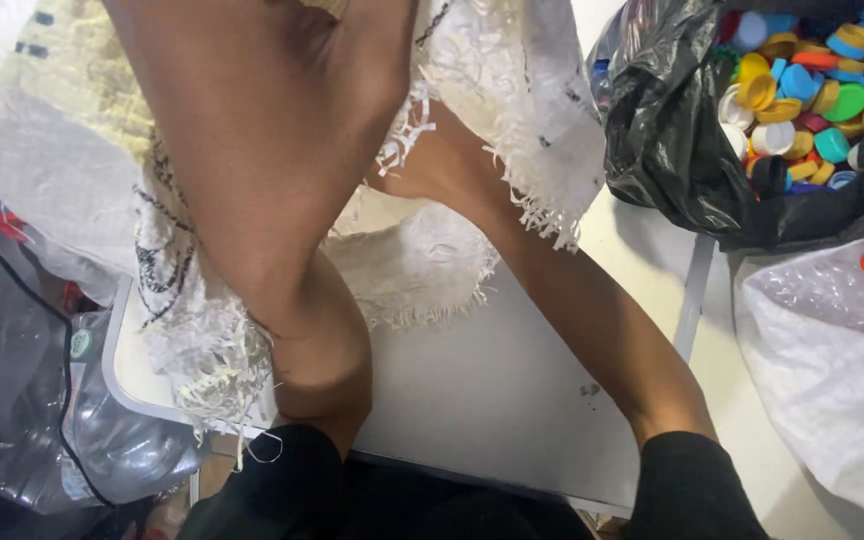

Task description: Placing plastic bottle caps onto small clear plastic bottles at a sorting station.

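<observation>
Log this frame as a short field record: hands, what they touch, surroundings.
left hand: gripping the frayed white woven sack near its top edge
right hand: hidden behind the sack, only the forearm shows
surface: white table
right side: black bag filled with coloured bottle caps
left side: clear plastic bottles in a bag

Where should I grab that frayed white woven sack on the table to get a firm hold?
Grip the white woven sack by its frayed open edge, coming from the near side over the table. That edge hangs loose and free there, so the cloth can be bunched. The left hand already presses on the sack higher up; the right hand is hidden behind it.
</observation>
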